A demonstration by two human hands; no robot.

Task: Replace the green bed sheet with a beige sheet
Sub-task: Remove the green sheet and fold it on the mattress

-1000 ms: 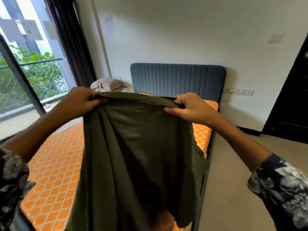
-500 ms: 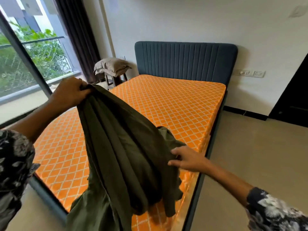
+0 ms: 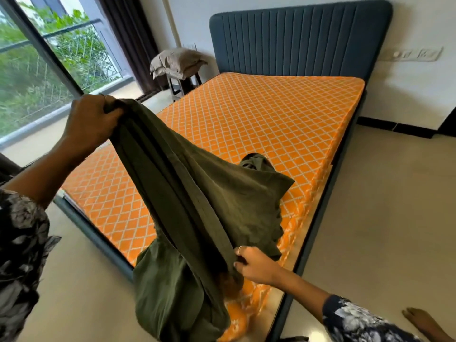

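Note:
The green bed sheet (image 3: pixel 197 206) is off the bed, bunched and hanging in front of me. My left hand (image 3: pixel 88 119) grips its top end, raised at the left. Lower down, my right hand (image 3: pixel 256 265) pinches a fold of the sheet near the mattress's front corner. The sheet's bottom sags toward the floor at the foot of the bed. The bare mattress (image 3: pixel 259 124) is orange with a white diamond pattern. A folded beige sheet (image 3: pixel 177 61) lies on a small stool beside the headboard.
The blue padded headboard (image 3: pixel 301 38) stands against the white wall. A dark stool (image 3: pixel 183 86) sits left of the bed near a dark curtain (image 3: pixel 128 35) and a large window (image 3: pixel 37 70). Beige floor (image 3: pixel 385 218) lies to the right. A bare foot (image 3: pixel 427 322) shows at bottom right.
My right hand let go of the sheet's top edge, dropped low and took a fold near the mattress corner. The left hand kept its grip. The view tilted down.

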